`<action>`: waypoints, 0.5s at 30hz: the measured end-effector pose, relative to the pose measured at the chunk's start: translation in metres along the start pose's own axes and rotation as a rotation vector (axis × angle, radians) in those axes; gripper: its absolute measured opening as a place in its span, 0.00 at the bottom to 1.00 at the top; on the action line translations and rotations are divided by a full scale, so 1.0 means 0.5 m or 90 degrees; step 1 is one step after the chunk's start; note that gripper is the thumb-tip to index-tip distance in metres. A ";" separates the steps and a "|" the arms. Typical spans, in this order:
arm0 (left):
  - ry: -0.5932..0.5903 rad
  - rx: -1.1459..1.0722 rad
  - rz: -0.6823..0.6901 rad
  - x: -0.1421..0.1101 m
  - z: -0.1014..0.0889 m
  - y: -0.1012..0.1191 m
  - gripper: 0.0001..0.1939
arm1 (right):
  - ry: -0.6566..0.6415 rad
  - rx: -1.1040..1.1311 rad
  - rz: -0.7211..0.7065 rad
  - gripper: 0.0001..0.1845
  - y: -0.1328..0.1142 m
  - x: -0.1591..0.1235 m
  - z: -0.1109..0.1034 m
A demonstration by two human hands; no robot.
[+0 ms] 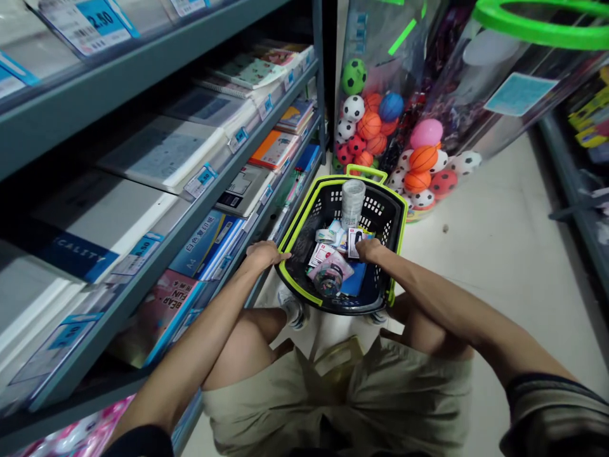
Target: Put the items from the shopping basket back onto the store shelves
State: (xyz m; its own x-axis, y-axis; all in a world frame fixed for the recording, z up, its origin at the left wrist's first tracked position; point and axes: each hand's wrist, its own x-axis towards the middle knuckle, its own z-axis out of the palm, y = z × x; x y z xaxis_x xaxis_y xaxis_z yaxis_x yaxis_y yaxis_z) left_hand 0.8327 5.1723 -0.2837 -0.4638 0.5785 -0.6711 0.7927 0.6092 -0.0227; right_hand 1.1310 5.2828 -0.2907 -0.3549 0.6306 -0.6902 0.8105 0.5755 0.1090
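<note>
A black shopping basket with a lime-green rim and handles stands in front of my knees. My left hand is closed on its left rim, the thumb over the edge and the other fingers partly hidden. Inside the basket, my right hand pinches the right edge of a small white carded pack with a dark item on it. Around it lie a tall stack of whitish cups or rolls, a clear round tub with colourful contents, a blue flat item and several small packets.
Grey shelves with notebooks, A4 paper packs and price tags run along my left. Beyond the basket stand clear bins of toy balls, one with a green rim. Pale floor lies to the right, bordered by another shelf.
</note>
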 end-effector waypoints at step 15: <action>0.137 -0.044 0.200 0.051 0.017 0.007 0.36 | -0.001 0.023 0.037 0.18 0.041 0.036 -0.015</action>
State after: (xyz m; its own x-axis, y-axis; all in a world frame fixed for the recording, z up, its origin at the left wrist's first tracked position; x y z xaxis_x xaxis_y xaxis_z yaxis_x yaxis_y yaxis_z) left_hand 0.8271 5.1848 -0.3074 -0.2810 0.8384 -0.4670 0.8839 0.4157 0.2144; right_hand 1.1378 5.3099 -0.2951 -0.3058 0.6617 -0.6846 0.8459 0.5188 0.1236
